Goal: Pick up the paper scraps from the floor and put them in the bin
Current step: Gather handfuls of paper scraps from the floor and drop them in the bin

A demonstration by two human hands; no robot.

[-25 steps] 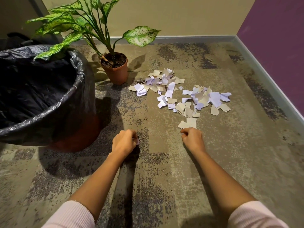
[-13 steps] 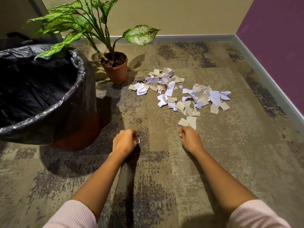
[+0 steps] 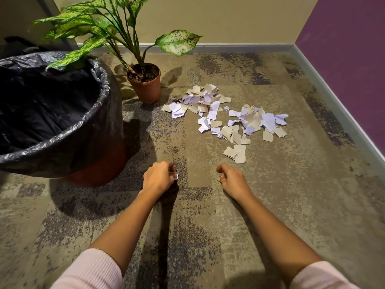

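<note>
A scatter of white and beige paper scraps (image 3: 212, 110) lies on the carpet ahead and to the right. The nearest beige scraps (image 3: 236, 153) sit just beyond my right hand (image 3: 231, 180), which hovers low with its fingers loosely curled and nothing visible in it. My left hand (image 3: 159, 177) is closed on a small white scrap (image 3: 175, 175) that pokes out past the fingers. The bin (image 3: 98, 122), lined with a black plastic bag, stands to the left of my left hand, its mouth open and dark inside.
A potted plant (image 3: 145, 88) stands between the bin and the scraps, with leaves hanging over the bin's rim. A beige wall runs along the back and a purple wall (image 3: 343, 49) with a grey skirting along the right.
My right hand has drawn back from the nearest beige scraps, toward me and slightly left. My left hand stays in place, still holding the small white scrap.
</note>
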